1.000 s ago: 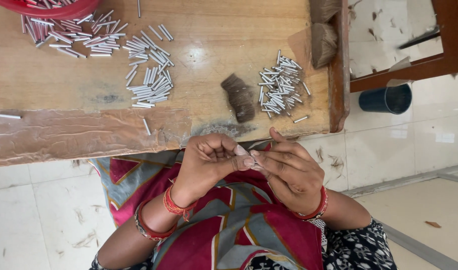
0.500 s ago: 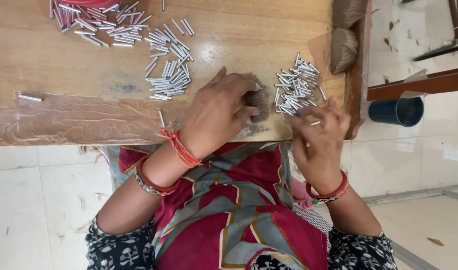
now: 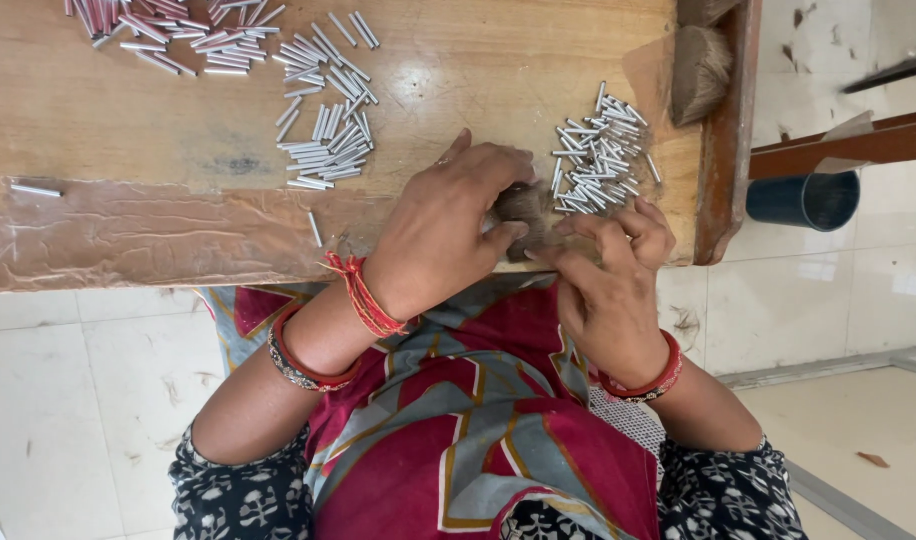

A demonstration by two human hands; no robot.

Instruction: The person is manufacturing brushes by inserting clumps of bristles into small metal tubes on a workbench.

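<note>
Bright, even daylight; soft shadows under hands, slight glare on tape, sharp focus.

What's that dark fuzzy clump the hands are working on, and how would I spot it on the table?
Start at the wooden table and follow its near edge to where the left hand and right hand meet. Under the left hand's fingertips sits the small tuft of brown bristles, just left of a pile of short metal tubes. It is soft, dark and hairy; the tubes are shiny and stiff.

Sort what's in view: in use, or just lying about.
In use: left hand on the hair tuft; right hand; tube pile beside them.
Lying about: far tubes, spare tuft, blue cup.
</note>
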